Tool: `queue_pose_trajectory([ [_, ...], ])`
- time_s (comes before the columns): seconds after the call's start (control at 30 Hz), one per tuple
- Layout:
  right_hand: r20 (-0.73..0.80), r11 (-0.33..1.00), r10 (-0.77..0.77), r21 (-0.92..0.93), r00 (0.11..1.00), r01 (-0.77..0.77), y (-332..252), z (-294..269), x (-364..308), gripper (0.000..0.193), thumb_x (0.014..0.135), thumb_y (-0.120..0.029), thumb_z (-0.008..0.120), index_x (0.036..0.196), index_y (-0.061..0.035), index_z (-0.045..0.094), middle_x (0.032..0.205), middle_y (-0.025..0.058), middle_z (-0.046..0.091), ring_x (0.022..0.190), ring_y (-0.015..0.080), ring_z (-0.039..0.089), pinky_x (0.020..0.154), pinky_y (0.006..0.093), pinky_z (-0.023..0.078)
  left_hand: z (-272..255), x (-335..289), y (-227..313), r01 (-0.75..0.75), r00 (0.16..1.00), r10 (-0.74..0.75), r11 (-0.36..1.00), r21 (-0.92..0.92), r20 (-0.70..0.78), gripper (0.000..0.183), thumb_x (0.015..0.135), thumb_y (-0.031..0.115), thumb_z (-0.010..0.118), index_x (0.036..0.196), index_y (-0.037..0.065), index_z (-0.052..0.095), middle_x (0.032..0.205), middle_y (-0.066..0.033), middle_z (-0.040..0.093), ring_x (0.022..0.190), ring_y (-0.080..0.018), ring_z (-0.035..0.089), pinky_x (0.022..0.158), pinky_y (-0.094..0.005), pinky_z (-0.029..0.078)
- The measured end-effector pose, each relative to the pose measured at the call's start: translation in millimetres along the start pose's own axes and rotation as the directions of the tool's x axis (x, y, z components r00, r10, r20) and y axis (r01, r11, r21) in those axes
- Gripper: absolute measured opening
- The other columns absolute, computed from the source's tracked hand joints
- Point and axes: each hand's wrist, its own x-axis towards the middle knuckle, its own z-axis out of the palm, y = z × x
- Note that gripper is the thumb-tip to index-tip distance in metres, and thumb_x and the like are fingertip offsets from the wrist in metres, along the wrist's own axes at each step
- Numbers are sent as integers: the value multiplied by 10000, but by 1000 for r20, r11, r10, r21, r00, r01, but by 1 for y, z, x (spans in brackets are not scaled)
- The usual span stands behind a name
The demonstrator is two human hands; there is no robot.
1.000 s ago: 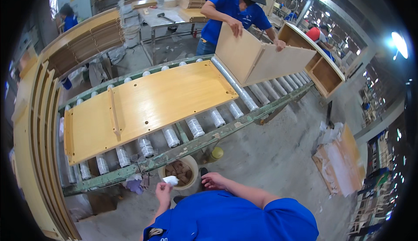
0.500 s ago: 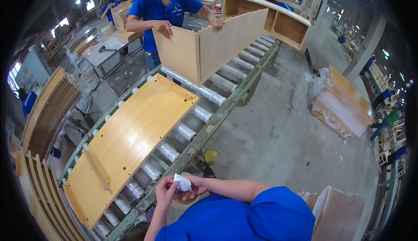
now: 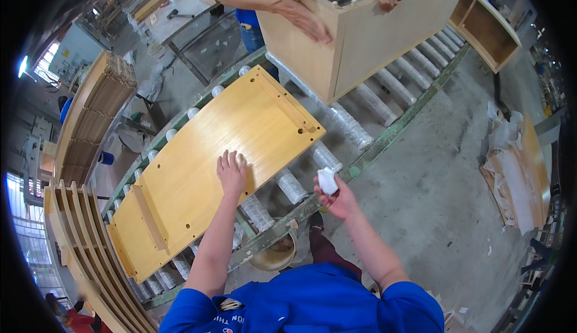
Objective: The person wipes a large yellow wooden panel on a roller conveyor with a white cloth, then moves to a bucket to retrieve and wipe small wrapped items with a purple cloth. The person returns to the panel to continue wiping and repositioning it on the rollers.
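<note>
A yellow-varnished wooden panel (image 3: 198, 171) with drilled holes and a cleat near each end lies flat on the roller conveyor (image 3: 290, 186). My left hand (image 3: 232, 174) rests on its surface near the middle, fingers stretched out. Off the panel's right side, my right hand (image 3: 336, 198) grips a small folded white cloth (image 3: 327, 181); it may be paper, as its weave cannot be made out. Farther along the rollers stands a pale wooden cabinet frame (image 3: 390, 38), with a co-worker's hands (image 3: 303, 17) on its top edges.
A bucket (image 3: 273, 255) stands beneath the conveyor's near edge. Curved wooden parts are stacked (image 3: 90, 116) on the left, with slatted pieces (image 3: 90, 243) nearer. Wrapped panels (image 3: 520, 174) lean at the right. A hammer (image 3: 179, 14) lies on the back table.
My hands have parted: the left has moved onto the panel, while the right has swung right with the white cloth. My view has shifted, and the co-worker's hand has slid along the frame.
</note>
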Motion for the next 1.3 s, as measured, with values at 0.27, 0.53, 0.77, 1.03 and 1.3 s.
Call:
queue_pose_trajectory([
  [0.27,145,966,-154,228,977,119,-76,-1,65,373,943,-326,448,1232,-94,493,1078,113,598,721,187,563,555,284,428,14,-2,-3,-22,989,8,995,95,146,513,878,355,492,1331,129,415,1410,-122,344,1313,-328,266,1071,-454,208],
  [0.53,296,964,-30,259,955,-50,-88,11,107,426,935,-297,476,1306,-100,407,881,106,575,657,165,558,494,259,394,10,-16,-39,141,975,-171,968,206,139,523,869,312,480,1320,68,376,1425,-153,299,1332,-353,222,1069,-507,167],
  [0.77,128,957,-153,-226,980,179,-97,50,171,424,919,-239,501,1318,-158,384,774,124,575,487,131,483,426,239,351,19,-22,-35,279,955,-294,939,199,48,523,849,290,477,1284,18,373,1404,-183,308,1325,-375,220,1069,-514,154],
  [1.03,139,766,-376,-509,916,392,-61,104,287,301,870,-204,586,1141,-92,516,769,87,603,464,109,518,368,232,364,13,-27,-45,246,965,-260,935,254,22,493,848,247,494,1259,-5,389,1373,-203,345,1296,-382,263,1054,-479,196],
  [1.3,222,365,-508,-820,833,441,-34,151,364,348,827,-234,621,1108,-45,539,877,142,643,693,212,646,546,331,508,12,-29,-50,279,956,-292,933,227,26,504,833,258,510,1254,2,402,1373,-199,347,1298,-383,261,1065,-477,185],
])
